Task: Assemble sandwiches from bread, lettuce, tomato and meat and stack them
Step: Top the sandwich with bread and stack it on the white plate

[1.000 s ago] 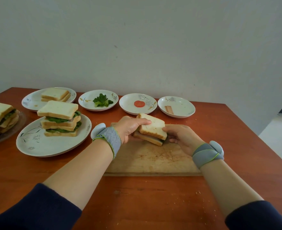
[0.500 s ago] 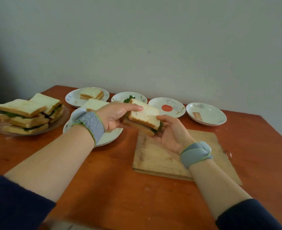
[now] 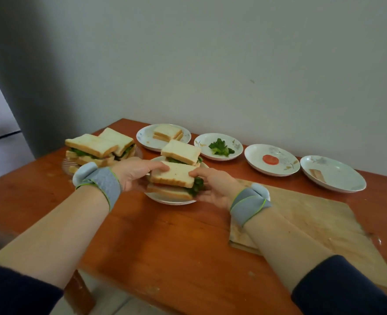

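White plate [image 3: 172, 203] half behind sandwich [image 3: 173, 177]

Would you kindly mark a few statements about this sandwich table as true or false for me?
1. The left hand and right hand both hold the white-bread sandwich. True.
2. A sandwich lies on the wooden cutting board. False: no sandwich lies there.
3. The round white tomato plate holds one red tomato slice. True.
4. The green lettuce leaves lie on the rightmost white plate. False: that plate holds a pale meat strip; the lettuce has its own plate.
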Demonstrator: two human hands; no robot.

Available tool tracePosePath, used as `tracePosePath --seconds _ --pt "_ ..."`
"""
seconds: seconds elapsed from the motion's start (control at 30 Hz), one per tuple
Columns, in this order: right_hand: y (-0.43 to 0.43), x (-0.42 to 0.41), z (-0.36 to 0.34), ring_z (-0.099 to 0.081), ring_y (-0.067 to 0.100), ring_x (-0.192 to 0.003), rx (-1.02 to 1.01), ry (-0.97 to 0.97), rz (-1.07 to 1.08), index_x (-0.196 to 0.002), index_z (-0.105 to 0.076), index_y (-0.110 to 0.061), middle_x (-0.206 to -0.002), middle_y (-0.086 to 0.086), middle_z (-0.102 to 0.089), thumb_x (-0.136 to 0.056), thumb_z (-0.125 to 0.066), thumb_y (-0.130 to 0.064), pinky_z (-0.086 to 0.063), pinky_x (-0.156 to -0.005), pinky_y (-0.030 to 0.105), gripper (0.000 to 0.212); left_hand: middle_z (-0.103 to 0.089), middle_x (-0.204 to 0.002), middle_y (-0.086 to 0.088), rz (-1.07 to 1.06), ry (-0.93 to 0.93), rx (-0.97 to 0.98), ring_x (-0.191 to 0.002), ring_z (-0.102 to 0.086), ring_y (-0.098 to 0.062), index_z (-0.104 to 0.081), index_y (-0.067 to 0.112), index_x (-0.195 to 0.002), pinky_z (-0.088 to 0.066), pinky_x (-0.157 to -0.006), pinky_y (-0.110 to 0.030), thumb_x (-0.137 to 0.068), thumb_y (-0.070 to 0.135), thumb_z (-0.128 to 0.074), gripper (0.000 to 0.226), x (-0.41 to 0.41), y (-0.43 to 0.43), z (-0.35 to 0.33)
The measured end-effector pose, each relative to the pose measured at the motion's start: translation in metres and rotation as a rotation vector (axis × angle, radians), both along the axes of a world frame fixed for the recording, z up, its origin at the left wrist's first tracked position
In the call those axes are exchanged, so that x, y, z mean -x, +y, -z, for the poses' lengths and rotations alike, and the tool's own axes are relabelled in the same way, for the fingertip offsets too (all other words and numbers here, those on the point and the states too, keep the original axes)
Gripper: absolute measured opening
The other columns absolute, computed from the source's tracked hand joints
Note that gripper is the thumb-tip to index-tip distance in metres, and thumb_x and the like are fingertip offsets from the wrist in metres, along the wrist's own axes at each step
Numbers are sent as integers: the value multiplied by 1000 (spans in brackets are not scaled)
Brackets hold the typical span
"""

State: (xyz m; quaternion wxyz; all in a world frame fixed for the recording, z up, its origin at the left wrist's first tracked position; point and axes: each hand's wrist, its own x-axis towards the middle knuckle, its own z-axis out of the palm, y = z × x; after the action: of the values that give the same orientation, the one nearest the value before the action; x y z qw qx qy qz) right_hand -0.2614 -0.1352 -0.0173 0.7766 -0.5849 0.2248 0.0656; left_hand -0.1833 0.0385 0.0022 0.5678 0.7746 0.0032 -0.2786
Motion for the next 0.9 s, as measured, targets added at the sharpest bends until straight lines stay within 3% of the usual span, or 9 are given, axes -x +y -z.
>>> tracePosePath --seconds 0.1,0.23,0.37,0.57,0.77,0.9 --pt "9 -11 -3 -63 27 -79 53 58 -28 -125 -48 -7 -97 16 -58 -87 -62 -6 -58 -63 36 40 -57 -105 -12 13 -35 -104 -88 -59 -24 -49 6 -113 -55 -65 -34 -80 22 -73 43 -13 3 2" --pt "14 -25 -5 -61 33 -105 118 120 -44 -120 -45 -11 -120 19 -53 -90 -56 -6 -54 -77 41 33 -54 -111 -16 54 -104 -223 -97 -59 -31 -45 2 -128 -55 -87 -43 -82 21 -66 53 -25 -2 2" --pt "16 -33 -5 -57 37 -114 212 164 -67 -112 -41 -13 -117 18 -48 -91 -52 -5 -54 -76 42 25 -51 -115 -20 119 -146 -320 -103 -59 -38 -41 -2 -132 -53 -90 -46 -87 15 -59 51 -30 -11 0" --pt "13 -41 -3 -58 35 -109 317 176 -100 -121 -42 -11 -116 16 -49 -87 -58 -4 -56 -76 42 38 -52 -117 -18 159 -177 -404 -100 -60 -35 -42 0 -131 -55 -89 -43 -87 16 -59 50 -37 -14 4" --pt "8 -38 -8 -54 26 -91 433 207 -172 -110 -44 -9 -98 11 -46 -87 -64 -6 -53 -75 33 31 -55 -120 -15 155 -170 -403 -103 -61 -30 -44 2 -132 -55 -90 -40 -86 18 -63 52 -40 -14 7" --pt "7 -37 -6 -50 26 -98 449 191 -161 -118 -45 -10 -90 5 -45 -83 -69 -4 -53 -73 33 43 -53 -124 -14 186 -118 -346 -110 -56 -28 -44 2 -132 -54 -92 -38 -83 14 -69 56 -40 -12 7"
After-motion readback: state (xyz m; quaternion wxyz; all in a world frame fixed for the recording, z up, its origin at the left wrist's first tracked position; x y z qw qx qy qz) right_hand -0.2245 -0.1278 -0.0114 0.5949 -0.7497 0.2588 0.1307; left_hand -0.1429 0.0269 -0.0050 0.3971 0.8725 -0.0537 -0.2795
